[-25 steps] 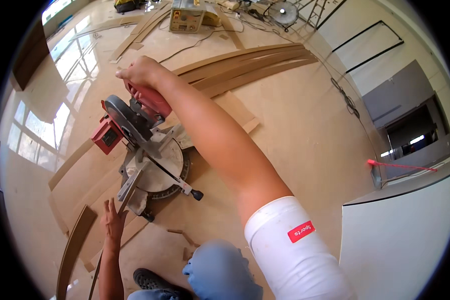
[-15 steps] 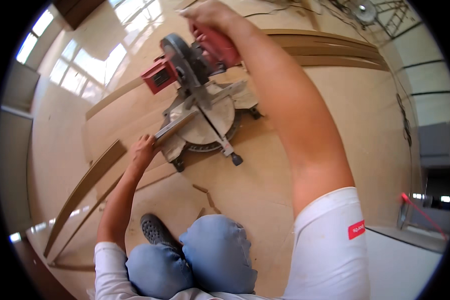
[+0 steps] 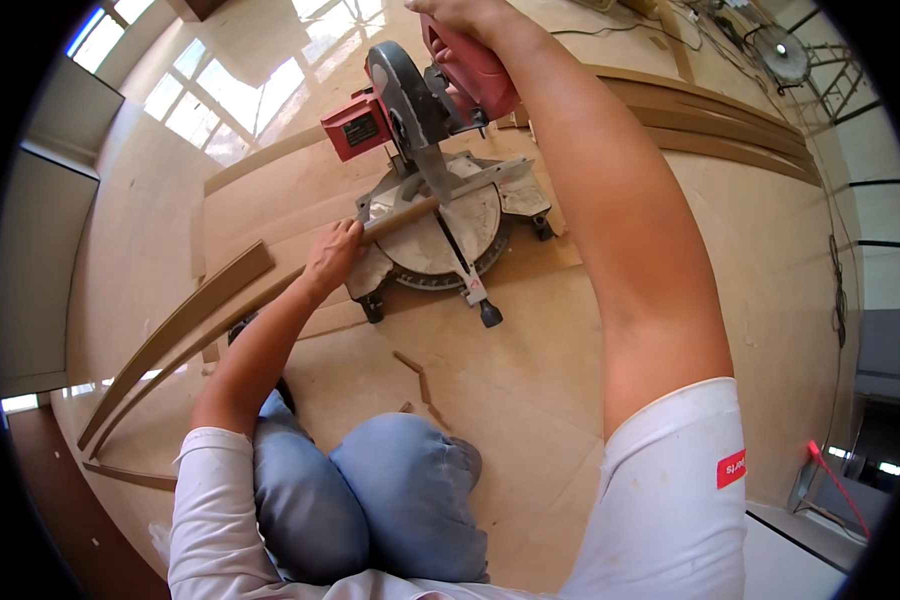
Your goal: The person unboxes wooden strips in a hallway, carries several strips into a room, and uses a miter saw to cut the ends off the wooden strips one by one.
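A red and grey miter saw (image 3: pixel 398 100) stands on the floor in front of me with its head raised. My right hand (image 3: pixel 462 14), cut off by the top edge, is wrapped round the red saw handle (image 3: pixel 470 70). To the left of the round saw table (image 3: pixel 470 235), my left hand (image 3: pixel 335 254) is closed on a long, thin brown wood strip (image 3: pixel 402 216). The strip lies along the fence, its right end by the blade slot. Its other part runs back under my left forearm to the lower left.
A second curved wood strip (image 3: pixel 175 335) lies at the left. Several long brown strips (image 3: pixel 715 125) are stacked at the back right. Small offcuts (image 3: pixel 420 385) are scattered before my knees. Cables (image 3: pixel 837 290) run along the right, and a fan (image 3: pixel 782 55) stands in the far right corner.
My left hand has slid the strip rightward along the fence to the blade slot. The view has shifted and my legs have moved. My right hand stays on the saw handle.
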A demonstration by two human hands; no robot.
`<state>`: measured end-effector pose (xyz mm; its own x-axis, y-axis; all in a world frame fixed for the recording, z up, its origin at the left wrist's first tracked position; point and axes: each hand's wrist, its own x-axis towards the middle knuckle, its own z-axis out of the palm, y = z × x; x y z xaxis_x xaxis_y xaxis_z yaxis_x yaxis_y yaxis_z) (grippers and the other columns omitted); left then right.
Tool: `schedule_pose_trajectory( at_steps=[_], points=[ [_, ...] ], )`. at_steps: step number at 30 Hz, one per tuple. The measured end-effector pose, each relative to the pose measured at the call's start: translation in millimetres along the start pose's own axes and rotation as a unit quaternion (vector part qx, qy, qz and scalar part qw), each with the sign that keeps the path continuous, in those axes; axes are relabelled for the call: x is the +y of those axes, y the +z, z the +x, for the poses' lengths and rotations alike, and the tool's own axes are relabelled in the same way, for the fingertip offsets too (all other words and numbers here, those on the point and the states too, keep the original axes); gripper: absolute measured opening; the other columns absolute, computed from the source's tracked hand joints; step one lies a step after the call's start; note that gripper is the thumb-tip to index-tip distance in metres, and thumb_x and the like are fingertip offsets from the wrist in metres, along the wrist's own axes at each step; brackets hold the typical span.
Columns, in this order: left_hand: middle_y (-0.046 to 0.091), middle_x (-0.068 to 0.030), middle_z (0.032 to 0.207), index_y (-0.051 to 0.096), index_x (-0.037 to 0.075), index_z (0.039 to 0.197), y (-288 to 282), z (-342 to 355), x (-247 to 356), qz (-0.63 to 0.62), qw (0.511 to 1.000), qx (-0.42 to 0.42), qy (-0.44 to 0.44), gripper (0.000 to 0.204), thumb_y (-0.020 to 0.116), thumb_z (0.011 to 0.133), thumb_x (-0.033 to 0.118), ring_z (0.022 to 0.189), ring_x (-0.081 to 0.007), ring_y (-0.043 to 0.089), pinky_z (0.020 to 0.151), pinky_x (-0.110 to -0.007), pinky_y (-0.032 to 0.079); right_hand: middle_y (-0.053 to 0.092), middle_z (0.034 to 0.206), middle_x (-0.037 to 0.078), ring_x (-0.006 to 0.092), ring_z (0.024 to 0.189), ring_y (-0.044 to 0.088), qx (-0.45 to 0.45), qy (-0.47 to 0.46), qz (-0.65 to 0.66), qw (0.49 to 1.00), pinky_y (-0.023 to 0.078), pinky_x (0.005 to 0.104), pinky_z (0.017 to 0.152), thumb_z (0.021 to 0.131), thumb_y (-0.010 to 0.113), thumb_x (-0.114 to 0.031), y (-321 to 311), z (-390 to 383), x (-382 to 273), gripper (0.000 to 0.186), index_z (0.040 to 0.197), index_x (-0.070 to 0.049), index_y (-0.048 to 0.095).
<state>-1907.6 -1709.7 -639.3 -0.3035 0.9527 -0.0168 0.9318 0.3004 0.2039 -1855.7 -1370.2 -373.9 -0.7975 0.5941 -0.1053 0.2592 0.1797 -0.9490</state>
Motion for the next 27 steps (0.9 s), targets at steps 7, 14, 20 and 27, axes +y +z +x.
schedule_pose_trajectory(
  at_steps=[7, 14, 20, 27],
  points=[
    [0.06, -0.0204, 0.108, 0.054, 0.001, 0.103, -4.0, 1.0, 3.0, -0.058, 0.998, 0.014, -0.004, 0.028, 0.069, 0.089, 0.019, 0.107, -0.0404, 0.057, 0.089, -0.047, 0.048, 0.059, 0.065, 0.015, 0.026, 0.044, 0.053, -0.023, 0.025, 0.01, 0.999, 0.047, 0.0387, 0.042, 0.096, 0.064, -0.039, 1.5, -3.7, -0.8, 0.042, 0.086, 0.001, 0.063],
    [0.061, -0.0193, 0.106, 0.053, 0.002, 0.102, -3.2, 7.9, 2.7, -0.068, 0.998, 0.001, -0.001, 0.03, 0.071, 0.088, 0.021, 0.106, -0.0403, 0.058, 0.087, -0.047, 0.049, 0.057, 0.063, 0.014, 0.0246, 0.047, 0.053, -0.041, 0.082, -0.063, 0.994, 0.046, 0.0406, 0.044, 0.1, 0.054, -0.047, -0.4, -28.5, -22.8, 0.05, 0.084, 0.001, 0.062],
    [0.06, -0.0198, 0.107, 0.053, 0.001, 0.102, 1.1, 9.8, 3.5, -0.076, 0.997, -0.006, -0.03, 0.033, 0.073, 0.086, 0.021, 0.108, -0.0402, 0.058, 0.089, -0.047, 0.049, 0.057, 0.061, 0.011, 0.0235, 0.048, 0.055, -0.052, 0.011, -0.017, 0.998, 0.047, 0.0384, 0.044, 0.099, 0.055, -0.046, -3.9, -42.7, -1.5, 0.048, 0.081, -0.002, 0.062],
    [0.061, -0.0204, 0.108, 0.055, 0.001, 0.103, 6.6, 5.4, -0.2, -0.063, 0.997, 0.003, -0.038, 0.032, 0.073, 0.086, 0.02, 0.108, -0.0391, 0.059, 0.09, -0.046, 0.049, 0.062, 0.074, 0.009, 0.0167, 0.06, 0.059, -0.027, 0.013, -0.056, 0.998, 0.054, 0.031, 0.055, 0.098, 0.062, -0.047, -1.9, -77.8, -3.4, 0.045, 0.098, -0.002, 0.06]
  ],
)
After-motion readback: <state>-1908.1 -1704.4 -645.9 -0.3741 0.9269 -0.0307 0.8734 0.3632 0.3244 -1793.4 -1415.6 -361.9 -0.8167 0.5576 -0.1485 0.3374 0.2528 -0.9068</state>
